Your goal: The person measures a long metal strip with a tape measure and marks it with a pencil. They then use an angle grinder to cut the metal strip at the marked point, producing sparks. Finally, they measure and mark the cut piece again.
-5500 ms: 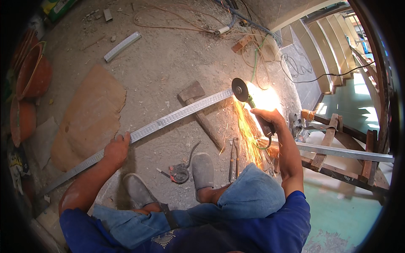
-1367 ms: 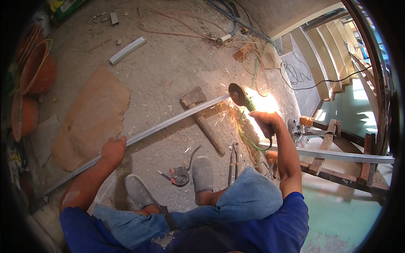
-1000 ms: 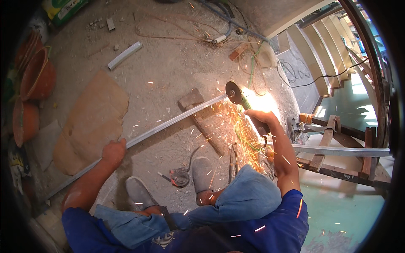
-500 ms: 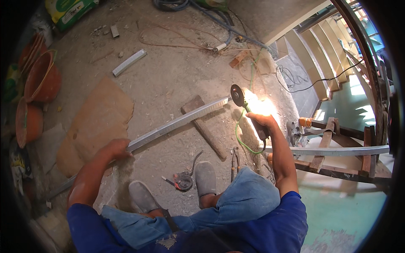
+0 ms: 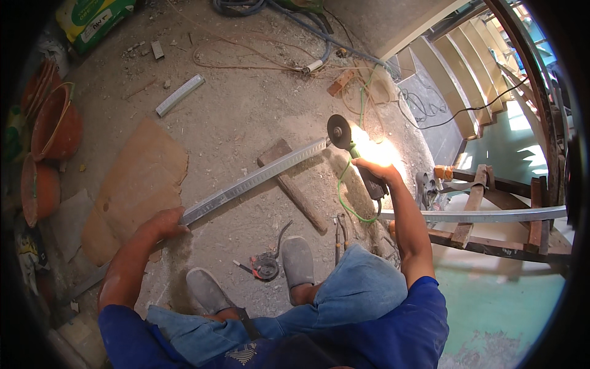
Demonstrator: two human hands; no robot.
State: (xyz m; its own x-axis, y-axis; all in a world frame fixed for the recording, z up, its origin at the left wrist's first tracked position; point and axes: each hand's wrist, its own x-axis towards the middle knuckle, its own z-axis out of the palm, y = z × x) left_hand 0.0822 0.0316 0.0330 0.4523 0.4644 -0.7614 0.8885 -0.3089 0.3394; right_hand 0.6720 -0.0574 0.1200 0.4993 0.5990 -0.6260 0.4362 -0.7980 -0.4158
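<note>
My left hand (image 5: 167, 222) is closed around a long silvery metal channel (image 5: 258, 176), which slants across the floor up to the right. My right hand (image 5: 376, 170) grips an angle grinder (image 5: 372, 186) with a green front part. Its dark cutting disc (image 5: 339, 131) is at the channel's far right end; whether the two touch I cannot tell. Under the channel lies a hammer-shaped tool (image 5: 301, 203) with a worn handle. By my feet are a red and black tape measure (image 5: 265, 268) and a pair of long-handled pliers (image 5: 342, 234).
A green cord (image 5: 345, 200) loops by the grinder. A short channel piece (image 5: 180, 95) and brown cardboard (image 5: 138, 187) lie on the dusty floor. Orange buckets (image 5: 60, 126) stand at left. On the right are another metal bar (image 5: 491, 215), a wooden frame (image 5: 473, 243) and stairs (image 5: 464, 67).
The whole view has shifted slightly, so the floor things sit a little further left. Both hands keep their grips, and the disc stays at the channel's end.
</note>
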